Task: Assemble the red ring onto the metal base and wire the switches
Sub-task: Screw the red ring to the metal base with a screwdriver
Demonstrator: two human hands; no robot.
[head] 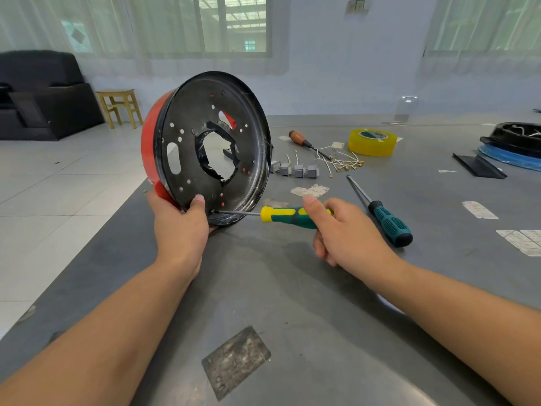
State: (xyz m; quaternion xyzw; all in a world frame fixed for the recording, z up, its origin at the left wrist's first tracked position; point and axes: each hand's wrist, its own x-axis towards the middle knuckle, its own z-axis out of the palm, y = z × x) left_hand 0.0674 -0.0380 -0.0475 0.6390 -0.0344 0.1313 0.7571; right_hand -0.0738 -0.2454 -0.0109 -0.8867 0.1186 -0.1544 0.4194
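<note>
Bare table (pixel 263 288) before switches (pixel 295 170), wires (pixel 342 162)

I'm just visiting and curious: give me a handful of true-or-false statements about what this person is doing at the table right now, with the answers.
1. The left hand holds the metal base tilted up on its edge. True.
2. The right hand holds the wooden-handled screwdriver. False: it grips the yellow-and-green screwdriver; the wooden-handled one lies on the table near the tape.
3. The held screwdriver's tip sits near the base's lower rim. True.
4. The grey switches are already mounted in the base. False: they lie on the table, beside loose wires.
5. The roll of yellow tape hangs on the person's wrist. False: it rests on the table.
6. The red ring sits behind the base. True.
</note>
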